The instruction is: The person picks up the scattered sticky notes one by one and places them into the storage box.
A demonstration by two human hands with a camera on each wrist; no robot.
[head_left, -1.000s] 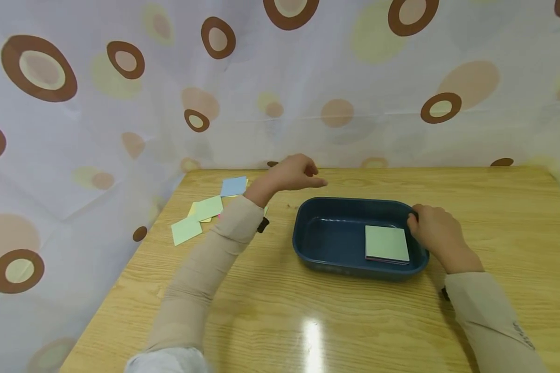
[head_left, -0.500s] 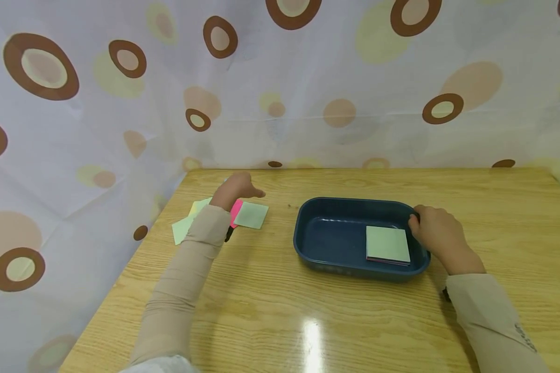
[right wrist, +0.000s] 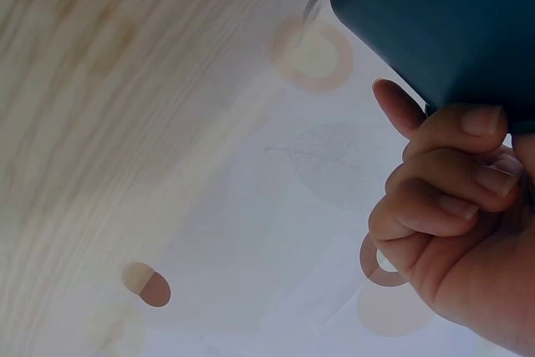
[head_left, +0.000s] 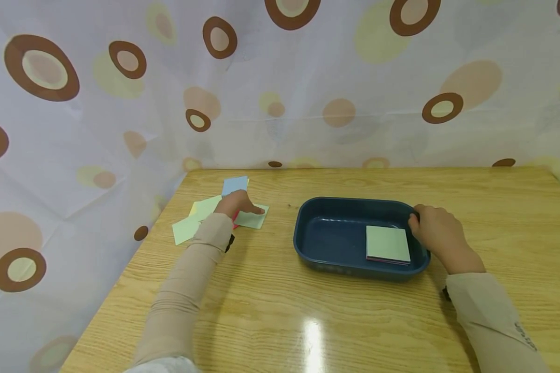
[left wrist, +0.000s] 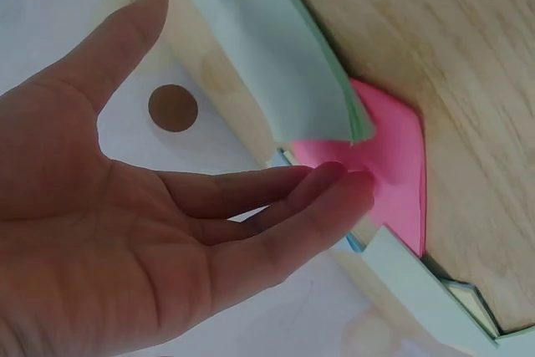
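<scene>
Over the sticky notes at the left, my left hand [head_left: 233,203] has its thumb spread away from nearly straight fingers. In the left wrist view those fingertips lie right at a pink sticky note pad [left wrist: 401,177], and a pale green sticky note pad [left wrist: 276,60] overlaps it between thumb and fingers. My right hand [head_left: 436,235] grips the right end of a dark blue tray [head_left: 329,246], thumb inside the rim. Curled fingers show under the tray's edge in the right wrist view. Inside the tray's right half lies a square stack of sticky notes [head_left: 387,242], pale green on top.
More sticky notes lie scattered at the table's left: a blue one [head_left: 235,184] at the back and a pale green one [head_left: 185,229] near the left edge. A spotted curtain [head_left: 270,77] hangs behind the wooden table [head_left: 270,300].
My left hand has moved left from above the tray's far left corner to the sticky notes, then dropped lower over them. The right hand stays on the tray.
</scene>
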